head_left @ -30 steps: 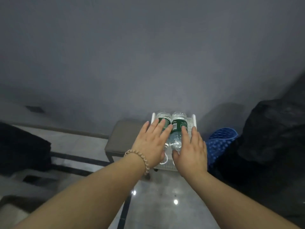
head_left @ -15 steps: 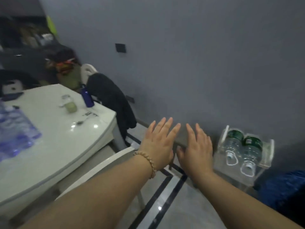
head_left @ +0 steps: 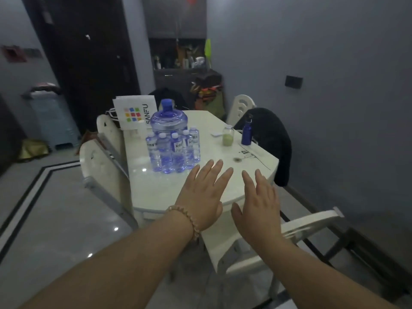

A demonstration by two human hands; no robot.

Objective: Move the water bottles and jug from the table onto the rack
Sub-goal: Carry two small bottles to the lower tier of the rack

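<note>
Several small clear water bottles (head_left: 172, 152) with white caps stand in a cluster on the white table (head_left: 156, 188). Right behind them rises a large blue-tinted jug (head_left: 168, 121) with a blue cap. My left hand (head_left: 201, 195), a bead bracelet on its wrist, is stretched out flat over the table's near edge, fingers straight and empty. My right hand (head_left: 258, 208) hovers beside it, also flat and empty. Both hands are short of the bottles. The rack is out of view.
White chairs (head_left: 98, 161) flank the table, one chair (head_left: 298, 226) at the near right. A dark jacket (head_left: 276, 139) hangs on a far chair. A green-filled jar (head_left: 228, 136), a blue flask (head_left: 247, 132) and a white paper bag (head_left: 133, 111) also sit on the table.
The view swung left from the rack holding two green-labelled bottles to the table. Both hands left the rack empty and now reach out over the table's near edge.
</note>
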